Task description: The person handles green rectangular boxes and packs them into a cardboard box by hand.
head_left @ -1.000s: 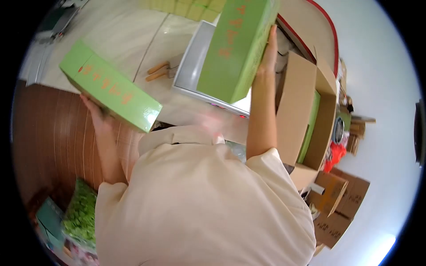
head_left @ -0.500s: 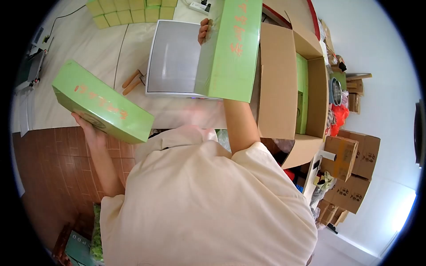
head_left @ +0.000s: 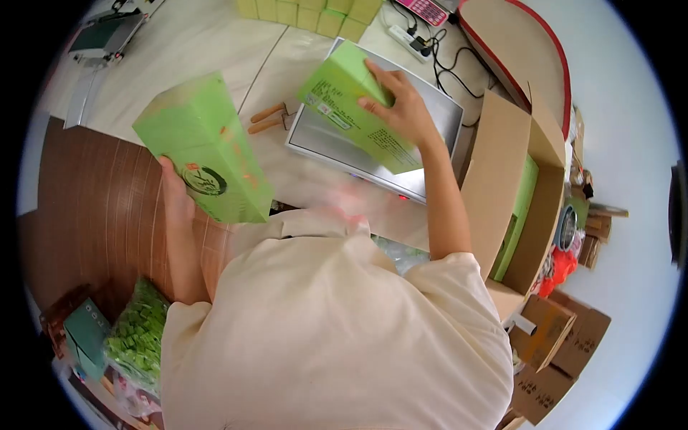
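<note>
A long green box with orange writing and a dark round emblem point(head_left: 222, 154) is tilted in my left hand point(head_left: 177, 193), whose fingers wrap its lower left side. My right hand point(head_left: 401, 107) grips a second green box point(head_left: 351, 107) by its upper side, thumb and fingers apart across its width. That box shows small dark print and a white label, and is over the grey-topped, silver-edged flat device point(head_left: 444, 118). Whether it touches the device I cannot tell. Two wooden-handled tools point(head_left: 266, 119) lie just left of the device.
An open cardboard carton point(head_left: 494, 150) with green boxes inside stands at the right. Several small green boxes point(head_left: 308, 16) line the table's far edge. A power strip point(head_left: 408, 43) with black cables lies behind the device. A bag of green packets point(head_left: 137, 337) is at lower left.
The right box has swung from upright to lying slanted over the grey device, showing its printed side. The left box has turned to show its emblem. The head view has shifted.
</note>
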